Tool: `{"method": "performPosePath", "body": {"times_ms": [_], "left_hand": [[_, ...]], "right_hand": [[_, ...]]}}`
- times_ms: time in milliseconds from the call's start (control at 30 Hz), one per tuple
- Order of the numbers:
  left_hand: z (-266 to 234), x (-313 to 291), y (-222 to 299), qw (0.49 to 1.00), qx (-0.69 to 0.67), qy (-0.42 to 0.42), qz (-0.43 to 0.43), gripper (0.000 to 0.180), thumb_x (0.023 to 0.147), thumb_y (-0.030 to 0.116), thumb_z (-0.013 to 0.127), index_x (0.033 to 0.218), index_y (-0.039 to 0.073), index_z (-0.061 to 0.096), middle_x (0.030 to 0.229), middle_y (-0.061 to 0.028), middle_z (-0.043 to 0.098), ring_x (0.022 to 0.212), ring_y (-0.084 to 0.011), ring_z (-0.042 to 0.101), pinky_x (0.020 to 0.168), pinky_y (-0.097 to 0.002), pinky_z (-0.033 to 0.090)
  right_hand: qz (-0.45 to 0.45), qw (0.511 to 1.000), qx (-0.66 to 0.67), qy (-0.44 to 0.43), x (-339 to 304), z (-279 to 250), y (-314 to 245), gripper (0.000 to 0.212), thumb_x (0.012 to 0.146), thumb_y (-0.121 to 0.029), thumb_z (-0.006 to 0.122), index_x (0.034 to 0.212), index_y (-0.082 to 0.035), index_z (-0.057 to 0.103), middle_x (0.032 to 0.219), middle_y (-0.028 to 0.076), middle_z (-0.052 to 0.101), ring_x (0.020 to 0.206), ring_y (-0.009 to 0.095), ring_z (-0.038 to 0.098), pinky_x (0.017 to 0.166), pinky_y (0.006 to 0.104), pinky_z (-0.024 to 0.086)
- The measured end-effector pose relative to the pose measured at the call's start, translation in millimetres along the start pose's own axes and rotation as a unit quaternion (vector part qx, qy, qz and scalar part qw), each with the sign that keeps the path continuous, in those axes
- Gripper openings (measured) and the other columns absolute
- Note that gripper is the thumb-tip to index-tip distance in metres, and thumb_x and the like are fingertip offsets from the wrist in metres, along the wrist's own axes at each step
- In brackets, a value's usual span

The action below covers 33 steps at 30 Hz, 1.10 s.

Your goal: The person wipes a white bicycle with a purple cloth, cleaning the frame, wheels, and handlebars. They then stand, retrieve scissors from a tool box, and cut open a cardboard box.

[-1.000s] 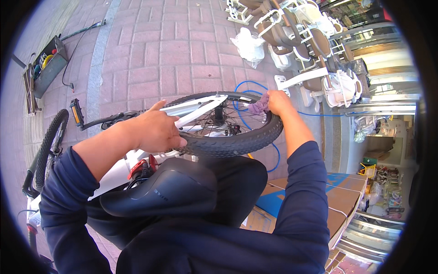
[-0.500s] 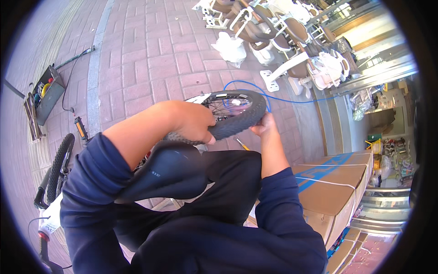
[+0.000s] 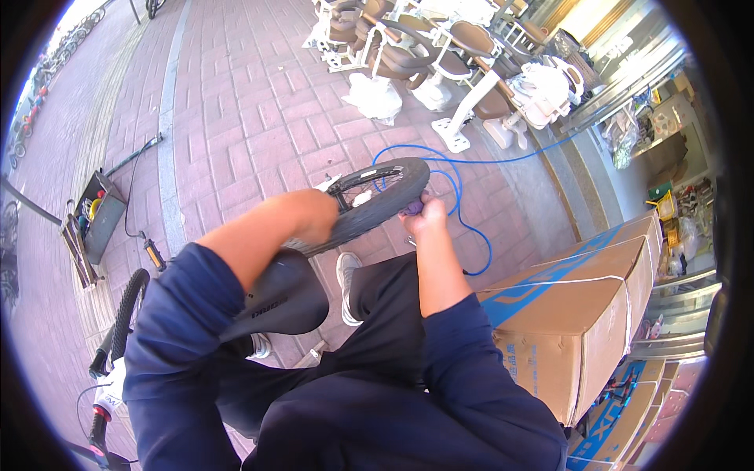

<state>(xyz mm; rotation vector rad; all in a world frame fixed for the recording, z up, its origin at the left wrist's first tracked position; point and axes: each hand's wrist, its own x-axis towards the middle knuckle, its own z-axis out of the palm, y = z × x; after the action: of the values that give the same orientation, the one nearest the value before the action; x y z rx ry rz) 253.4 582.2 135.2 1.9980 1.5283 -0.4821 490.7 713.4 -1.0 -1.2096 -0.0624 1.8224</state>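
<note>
A bicycle wheel with a black knobbly tyre [image 3: 375,210] stands tilted in front of me, its spokes showing in the upper part. My left hand [image 3: 314,217] is at the tyre's left side, smeared by motion, its fingers mostly hidden. Closed at the tyre's right side, my right hand [image 3: 426,218] holds a small bunched purple cloth-like thing [image 3: 413,206] against or close to the rubber. Below the wheel, a black bicycle saddle [image 3: 287,302] lies between my left forearm and my knee.
A blue hose [image 3: 479,235] loops over the brick paving. To the right lies a large strapped cardboard box [image 3: 565,306]. An open toolbox [image 3: 104,220] and a pump-like tool [image 3: 154,255] are at left. White-and-brown children's seats [image 3: 463,63] crowd the back.
My view has shifted, and more of the hose and my shoe now show. The purple thing has come into sight in my right hand. My left hand moves along the tyre's side.
</note>
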Motion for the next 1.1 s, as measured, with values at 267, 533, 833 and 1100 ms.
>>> {"method": "performPosePath", "body": {"times_ms": [267,533,833,1100], "left_hand": [[-18.1,24.8,38.3,0.982,-0.104,0.157,0.027,0.052,0.088,0.035,0.067,0.118,-0.007,0.067,0.108,-0.0288,0.071,0.106,-0.0429,0.068,0.094,-0.0495,0.053],[-5.8,19.5,-29.6,0.98,-0.013,-0.197,-0.019,0.056,0.094,0.052,0.061,0.1,-0.002,0.076,0.104,-0.0249,0.073,0.102,-0.04,0.069,0.088,-0.0487,0.052],[-36.1,26.3,12.0,0.969,-0.213,0.092,0.089,0.061,0.096,0.053,0.059,0.122,-0.002,0.065,0.121,-0.0259,0.067,0.115,-0.0384,0.063,0.098,-0.0473,0.047],[-14.6,7.2,2.8,0.967,-0.233,0.072,0.078,0.049,0.102,0.042,0.056,0.128,0.002,0.065,0.123,-0.0212,0.069,0.116,-0.0339,0.063,0.1,-0.0431,0.047]], "right_hand": [[0.084,0.994,0.047,-0.045,-16.3,8.1,45.8,0.035,0.103,-0.023,0.034,0.118,-0.011,0.062,0.116,0.011,0.069,0.1,0.029,0.068,0.078,0.047,0.056],[0.073,0.993,0.091,0.015,40.3,-14.8,-11.8,0.036,0.107,-0.023,0.032,0.123,-0.006,0.059,0.121,0.015,0.068,0.109,0.031,0.067,0.088,0.0486,0.055],[0.147,0.986,-0.049,-0.06,7.4,11.7,18.5,0.036,0.105,-0.029,0.036,0.115,-0.013,0.066,0.116,0.009,0.072,0.098,0.026,0.069,0.08,0.0445,0.052],[0.15,0.981,-0.107,-0.067,-16.8,13.2,14.6,0.037,0.105,-0.029,0.036,0.116,-0.011,0.067,0.112,0.009,0.073,0.097,0.027,0.069,0.08,0.0455,0.054]]}}
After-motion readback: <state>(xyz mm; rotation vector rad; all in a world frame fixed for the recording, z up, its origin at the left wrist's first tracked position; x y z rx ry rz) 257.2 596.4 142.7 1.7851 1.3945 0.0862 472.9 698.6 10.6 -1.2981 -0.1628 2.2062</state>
